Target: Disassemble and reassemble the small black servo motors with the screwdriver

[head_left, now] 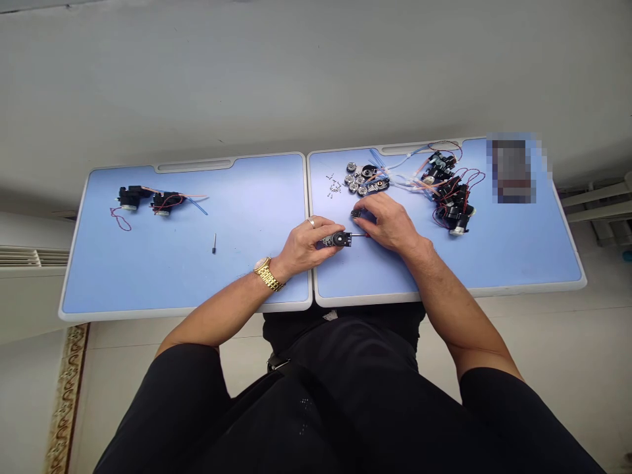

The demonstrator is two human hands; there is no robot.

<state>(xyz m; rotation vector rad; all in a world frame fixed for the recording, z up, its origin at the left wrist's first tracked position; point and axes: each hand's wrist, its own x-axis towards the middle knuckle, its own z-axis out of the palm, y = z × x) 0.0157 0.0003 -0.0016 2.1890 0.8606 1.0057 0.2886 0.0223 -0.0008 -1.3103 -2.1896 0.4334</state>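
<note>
My left hand (pixel 309 245) is closed around a black mechanical part (pixel 340 239) with a round boss on top, above the table near the seam. My right hand (pixel 388 222) pinches a small round black piece (pixel 355 214) between thumb and forefinger. A thin metal shaft (pixel 359 235) with a red end runs between the black part and my right hand; it looks like a screwdriver, and I cannot tell whether my hand holds it. Beyond my hands lie several round silver-and-black parts (pixel 351 179) and loose small screws (pixel 333 186).
Black assemblies with wires (pixel 451 197) are heaped on the right, and two similar wired assemblies (pixel 160 203) lie on the left. A small screwdriver (pixel 214 245) rests on the left half of the blue folding table (pixel 266 197). A blurred-out object (pixel 513 170) sits far right.
</note>
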